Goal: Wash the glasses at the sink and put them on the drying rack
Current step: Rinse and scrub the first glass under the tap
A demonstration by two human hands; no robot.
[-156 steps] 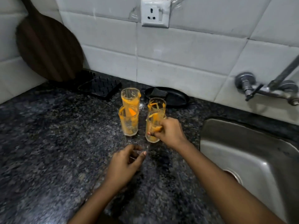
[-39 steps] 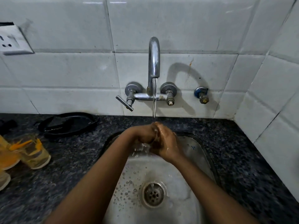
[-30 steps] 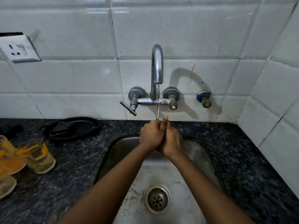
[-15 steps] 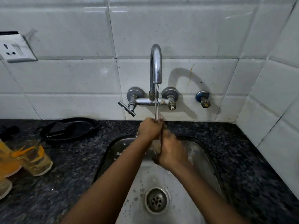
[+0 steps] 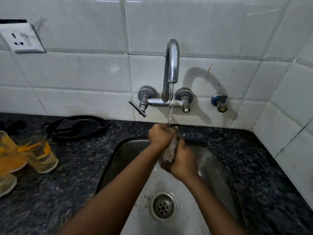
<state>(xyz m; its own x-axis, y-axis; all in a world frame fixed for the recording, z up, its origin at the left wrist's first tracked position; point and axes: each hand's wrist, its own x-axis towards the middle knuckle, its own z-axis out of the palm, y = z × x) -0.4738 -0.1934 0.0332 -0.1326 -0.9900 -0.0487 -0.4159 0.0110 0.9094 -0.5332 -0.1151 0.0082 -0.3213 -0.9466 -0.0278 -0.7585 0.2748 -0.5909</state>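
Clear glass (image 5: 169,150) at frame centre, tilted under tap (image 5: 171,65) stream over sink (image 5: 218,168), left hand (image 5: 160,135) gripping its top, right hand (image 5: 183,161) clasping its base, orange-smeared glasses (image 5: 40,155) on tabletop (image 5: 72,180) at left edge

so that's two hands (image 5: 171,146) around one clear glass (image 5: 169,150), three orange-smeared glasses (image 5: 41,155) on the worktop (image 5: 81,167), one tap (image 5: 171,65), one sink (image 5: 211,167), one drain (image 5: 163,205), one wall socket (image 5: 20,38)

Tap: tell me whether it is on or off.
On. A stream of water runs from the tap spout down onto the glass gripped by both hands over the sink.
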